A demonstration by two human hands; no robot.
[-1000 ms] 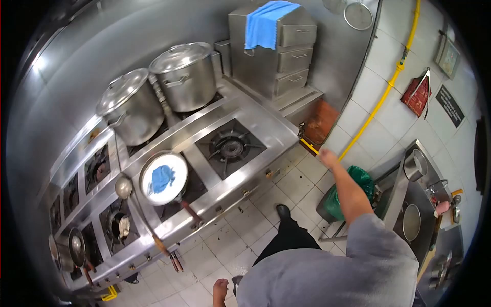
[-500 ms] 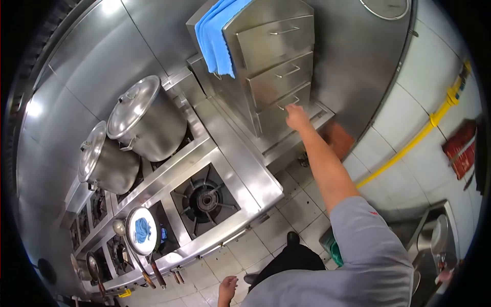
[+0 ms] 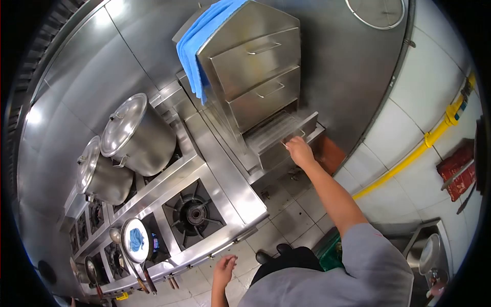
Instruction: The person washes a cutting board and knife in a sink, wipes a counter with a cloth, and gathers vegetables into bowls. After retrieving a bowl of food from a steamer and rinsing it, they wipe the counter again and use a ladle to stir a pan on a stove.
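Note:
My right hand (image 3: 298, 149) is closed around the handle of the bottom drawer (image 3: 275, 149) in a stainless steel cabinet (image 3: 255, 20). The drawer stands partly pulled out, and a flat metal rack or tray shows inside it. Above it, the middle drawer (image 3: 263, 100) and the top drawer (image 3: 255, 59) are closed. A blue cloth (image 3: 197, 48) hangs over the cabinet's left side. My left hand (image 3: 225, 268) hangs low in front of the stove, its fingers loosely curled and apart, with nothing visible in it.
On the stove (image 3: 238, 217) stand two big lidded pots (image 3: 148, 140). A pan (image 3: 137, 240) with something blue in it sits at the front, a ladle (image 3: 115, 235) beside it. An uncovered burner (image 3: 194, 214) lies nearest me. A yellow pipe (image 3: 404, 162) crosses the tiled wall.
The bottom drawer has come out of the cabinet toward me, drawn by my right hand on its handle. My left hand has risen slightly. The view has shifted a little.

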